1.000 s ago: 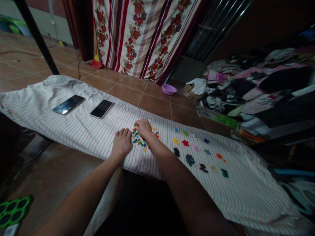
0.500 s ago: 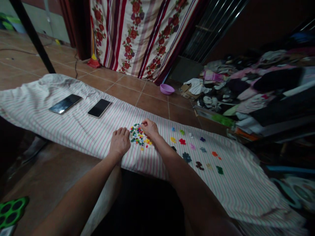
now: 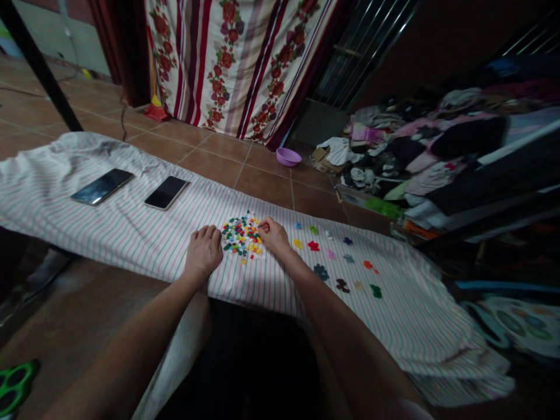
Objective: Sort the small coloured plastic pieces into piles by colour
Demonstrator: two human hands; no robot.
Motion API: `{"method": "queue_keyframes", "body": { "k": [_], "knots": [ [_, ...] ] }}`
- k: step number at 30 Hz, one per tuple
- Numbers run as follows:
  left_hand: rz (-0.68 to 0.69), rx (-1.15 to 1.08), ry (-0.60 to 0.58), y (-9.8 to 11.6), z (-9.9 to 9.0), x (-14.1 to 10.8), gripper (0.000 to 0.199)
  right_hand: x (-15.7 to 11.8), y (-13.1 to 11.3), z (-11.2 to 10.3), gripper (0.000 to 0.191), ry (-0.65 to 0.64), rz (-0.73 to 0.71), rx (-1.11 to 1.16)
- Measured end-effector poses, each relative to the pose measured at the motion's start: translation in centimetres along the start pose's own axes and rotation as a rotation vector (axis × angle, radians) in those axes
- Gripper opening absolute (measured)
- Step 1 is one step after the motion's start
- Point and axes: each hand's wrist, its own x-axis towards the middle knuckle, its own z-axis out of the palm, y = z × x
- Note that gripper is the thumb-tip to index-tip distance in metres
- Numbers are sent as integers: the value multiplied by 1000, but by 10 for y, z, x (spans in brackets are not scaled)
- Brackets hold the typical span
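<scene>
Head view: the left hand (image 3: 205,249) lies palm down on the cloth-covered worktop (image 3: 437,326), fingers loosely extended, just beside the left edge of a pile of small multicoloured pieces (image 3: 241,236). At the pile's right edge, the right hand (image 3: 273,234) has its fingertips drawn together; whether they pinch a piece cannot be told. Single-colour clusters, including a red cluster (image 3: 313,247), lie farther right.

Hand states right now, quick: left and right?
Left hand: palm down on the striped cloth; open or closed can't be told.
Right hand: curled at the colorful pile's edge; can't tell if it holds a piece.
</scene>
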Motion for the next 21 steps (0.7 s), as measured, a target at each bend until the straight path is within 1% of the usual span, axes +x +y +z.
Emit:
{"method": "queue_keyframes", "body": {
  "k": [5,13,21],
  "knots": [
    [16,13,16,-1,1,-1,25,-7,3,-9,13,4,4,-32],
    [12,-3,-10,-1,-2,-1,29,-22,5,-22,15,8,-7,-50],
    [13,11,-23,0,-3,-1,36,-35,17,-37,14,17,-3,-52]
  ]
}}
